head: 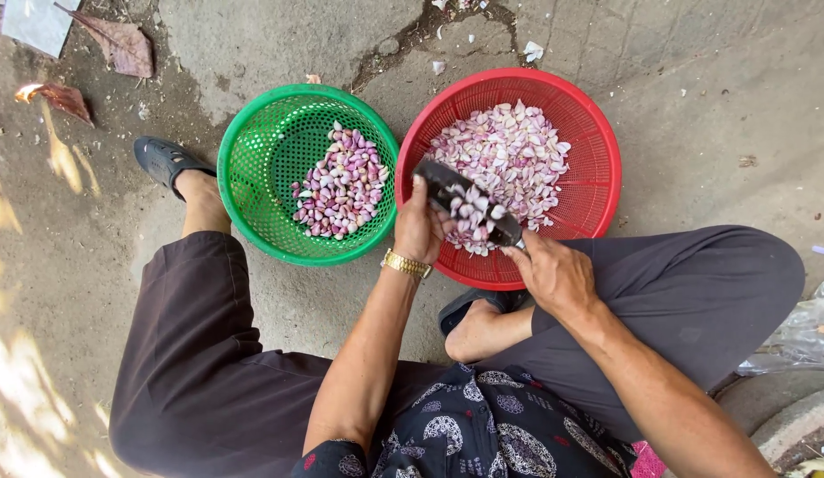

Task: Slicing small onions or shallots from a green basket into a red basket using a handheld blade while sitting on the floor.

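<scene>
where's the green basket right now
The round green plastic mesh basket sits on the concrete ground at centre-left of the head view, touching the red plastic basket on its right, with a dark sandal just to its left.

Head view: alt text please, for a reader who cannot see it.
Seated person's left hand and right hand hold a dark scoop of garlic cloves over a red basket of cloves; a green basket of purple cloves sits beside it.
</scene>
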